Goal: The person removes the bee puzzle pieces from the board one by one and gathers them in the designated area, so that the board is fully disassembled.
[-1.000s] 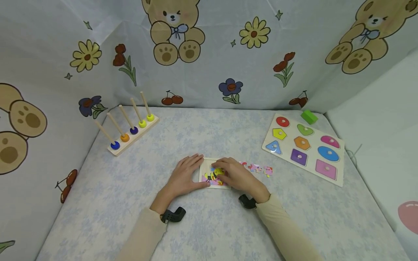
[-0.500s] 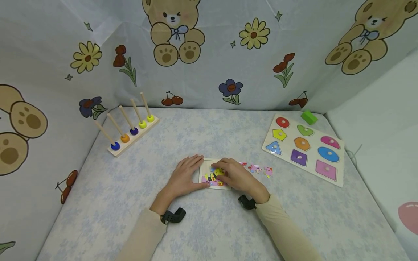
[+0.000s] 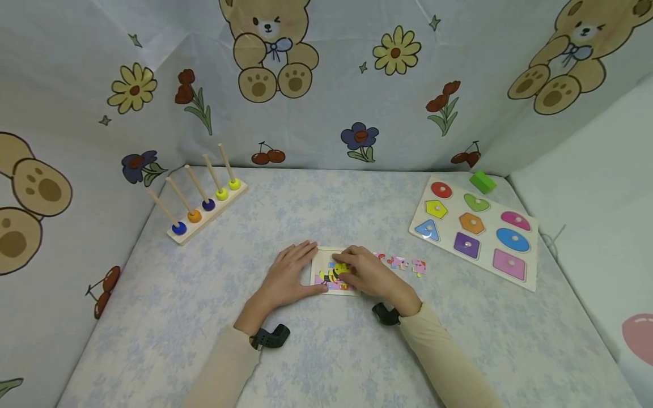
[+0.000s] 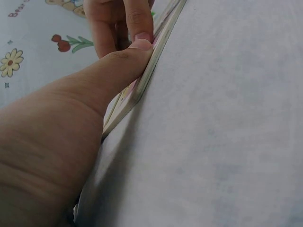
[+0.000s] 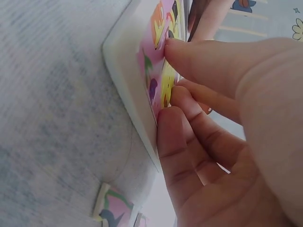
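Observation:
A small wooden tray puzzle [image 3: 320, 260] with a yellow-and-black bee on pink lies between the hands. The left hand [image 3: 291, 273] rests along its left side in the head view, fingers fairly straight toward the far corner, thumb on the near edge. Over the tray's right half, the right hand [image 3: 368, 273] has its fingers bent. Its thumb and fingertips pinch a yellow puzzle piece [image 5: 166, 84] lying in the picture, as the right wrist view shows; the palm hides part of the tray from above. Loose pink puzzle pieces [image 3: 399, 263] lie just beyond the right hand.
A peg stand [image 3: 208, 214] with colored beads is at the back left. At the right lies a shape board [image 3: 449, 228] with knobbed pieces, a green block [image 3: 483, 183] behind it. A bear-print curtain [image 3: 316, 136] rises along the table's back edge.
The right fingertips have shifted very slightly on the puzzle piece. The left hand, the tray and the loose pieces stay in place.

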Tool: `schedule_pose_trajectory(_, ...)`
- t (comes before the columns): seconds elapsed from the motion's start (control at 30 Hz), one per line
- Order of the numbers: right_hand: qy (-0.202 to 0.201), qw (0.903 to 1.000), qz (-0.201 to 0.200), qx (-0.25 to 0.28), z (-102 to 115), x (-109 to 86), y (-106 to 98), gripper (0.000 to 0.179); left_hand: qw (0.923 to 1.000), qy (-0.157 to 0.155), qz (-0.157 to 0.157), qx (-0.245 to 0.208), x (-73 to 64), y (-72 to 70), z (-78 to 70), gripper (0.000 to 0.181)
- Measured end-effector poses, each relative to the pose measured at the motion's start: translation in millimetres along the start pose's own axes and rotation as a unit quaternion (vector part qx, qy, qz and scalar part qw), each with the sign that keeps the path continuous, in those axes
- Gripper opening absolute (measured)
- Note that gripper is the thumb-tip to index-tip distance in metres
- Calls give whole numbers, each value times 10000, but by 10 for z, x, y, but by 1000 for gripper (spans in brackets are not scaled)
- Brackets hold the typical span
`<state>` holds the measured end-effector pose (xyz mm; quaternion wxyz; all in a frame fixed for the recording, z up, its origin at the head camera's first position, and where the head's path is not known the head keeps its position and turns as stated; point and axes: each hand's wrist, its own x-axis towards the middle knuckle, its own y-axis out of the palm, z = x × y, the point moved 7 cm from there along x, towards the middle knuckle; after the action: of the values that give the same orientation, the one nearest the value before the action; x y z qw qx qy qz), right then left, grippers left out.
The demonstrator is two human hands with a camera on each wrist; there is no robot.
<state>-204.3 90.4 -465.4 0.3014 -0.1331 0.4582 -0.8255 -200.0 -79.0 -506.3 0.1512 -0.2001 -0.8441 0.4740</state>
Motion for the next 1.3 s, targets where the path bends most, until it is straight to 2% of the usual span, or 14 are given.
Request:
schedule_pose_trajectory(0.2, 115, 9999, 58, 56, 0, 6, 13, 48, 10000, -32, 18, -1, -5, 1, 0, 100)
schedule_pose_trajectory(0.57, 123, 9995, -181, 235, -4, 8, -3, 41, 10000, 16, -51, 9, -5, -18, -7, 100)
schedule_pose_trajectory(0.83, -72, 9998, -205, 27, 4, -3, -16, 40, 10000, 7, -15, -27, -11, -23, -24, 100)
schedule_pose_trajectory(1.3, -147, 9984, -543, -59, -41, -4, -78, 29, 10000, -20, -4, 40, -3, -16, -16, 100)
